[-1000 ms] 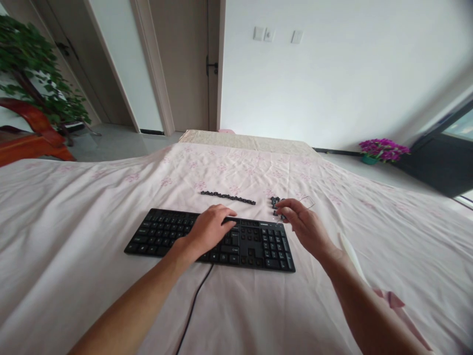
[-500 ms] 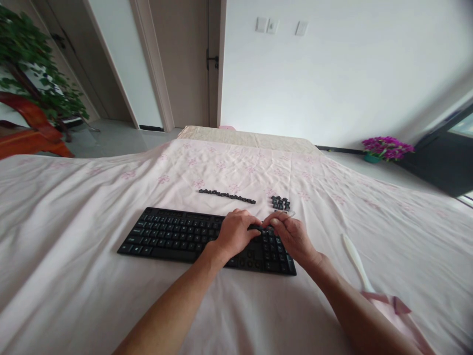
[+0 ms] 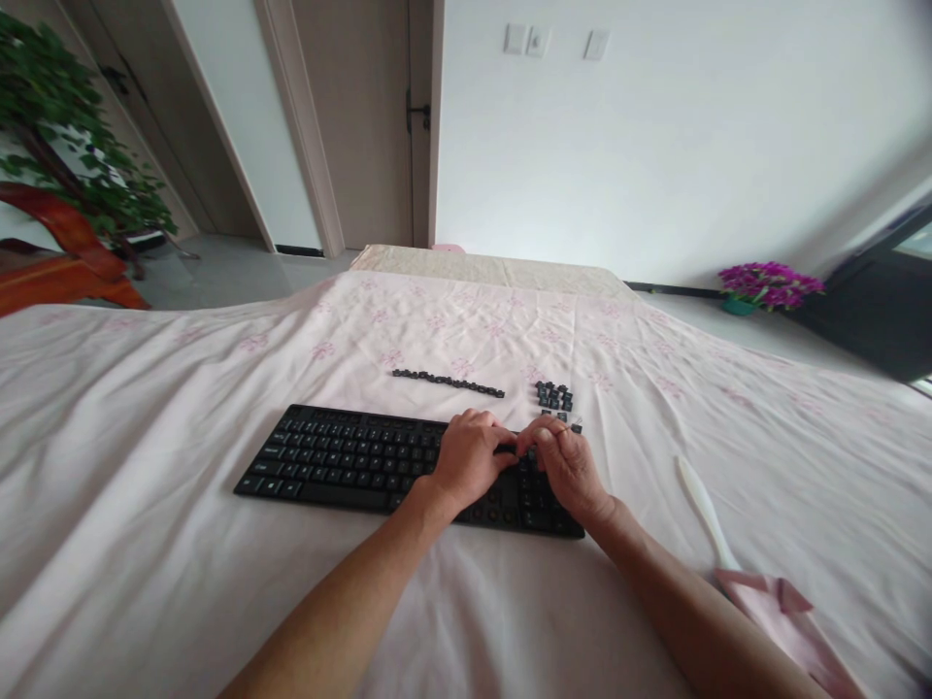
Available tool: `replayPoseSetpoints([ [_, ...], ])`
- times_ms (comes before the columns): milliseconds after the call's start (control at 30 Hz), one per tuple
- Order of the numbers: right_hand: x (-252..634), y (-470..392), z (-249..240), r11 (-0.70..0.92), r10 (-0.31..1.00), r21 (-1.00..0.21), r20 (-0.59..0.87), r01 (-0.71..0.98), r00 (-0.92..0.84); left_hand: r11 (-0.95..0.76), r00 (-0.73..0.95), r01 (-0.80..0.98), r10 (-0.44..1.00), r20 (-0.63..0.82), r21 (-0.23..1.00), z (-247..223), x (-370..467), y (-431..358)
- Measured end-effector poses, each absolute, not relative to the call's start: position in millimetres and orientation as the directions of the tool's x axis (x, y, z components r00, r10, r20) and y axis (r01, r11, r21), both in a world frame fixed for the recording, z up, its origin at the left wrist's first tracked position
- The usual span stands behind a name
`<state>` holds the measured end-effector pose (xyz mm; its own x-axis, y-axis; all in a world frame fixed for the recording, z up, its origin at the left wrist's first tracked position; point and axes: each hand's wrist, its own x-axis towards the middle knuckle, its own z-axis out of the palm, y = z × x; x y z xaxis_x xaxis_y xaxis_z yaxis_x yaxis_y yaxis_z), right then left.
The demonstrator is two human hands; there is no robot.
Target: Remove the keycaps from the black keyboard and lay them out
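Observation:
A black keyboard (image 3: 342, 464) lies on the pink cloth, with some bare key spots towards its right side. My left hand (image 3: 472, 464) is closed over its rear edge, thumb and forefinger pinching near the top keys; its fingertips are partly hidden. Close beside it, my right hand (image 3: 568, 466) is shut in a pinch over the number keys, a thin wire tool (image 3: 580, 421) sticking out past the knuckles. Behind the right hand sits a small block of loose black keycaps (image 3: 554, 396). A long row of keycaps (image 3: 448, 382) lies behind the keyboard.
A white handle (image 3: 705, 510) with pink fabric (image 3: 782, 612) lies to the right on the flowered cloth (image 3: 146, 466). Farther off stand a wooden chair (image 3: 69, 252), a leafy plant (image 3: 50, 116), purple flowers (image 3: 770, 284) and a door (image 3: 356, 126).
My right hand has turned and drawn in slightly, so less of the wire shows. More keycaps behind it have come into view. My left hand stays at nearly the same spot.

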<state>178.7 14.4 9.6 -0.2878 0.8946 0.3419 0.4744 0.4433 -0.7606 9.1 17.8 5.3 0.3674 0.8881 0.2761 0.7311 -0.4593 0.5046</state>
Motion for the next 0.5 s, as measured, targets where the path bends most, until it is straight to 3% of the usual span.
replayPoseSetpoints([
  [167, 178.4, 15.0, 5.8, 0.426, 0.903, -0.783, 0.344, 0.454, -0.256, -0.453, 0.356, 0.737, 0.891, 0.282, 0.501, 5.6, 10.8, 17.0],
  [500, 179.5, 8.4, -1.2, 0.507, 0.862, -0.810, 0.487, 0.296, -0.143, -0.411, 0.310, 0.741, 0.911, 0.273, 0.531, 6.8, 16.1, 16.1],
])
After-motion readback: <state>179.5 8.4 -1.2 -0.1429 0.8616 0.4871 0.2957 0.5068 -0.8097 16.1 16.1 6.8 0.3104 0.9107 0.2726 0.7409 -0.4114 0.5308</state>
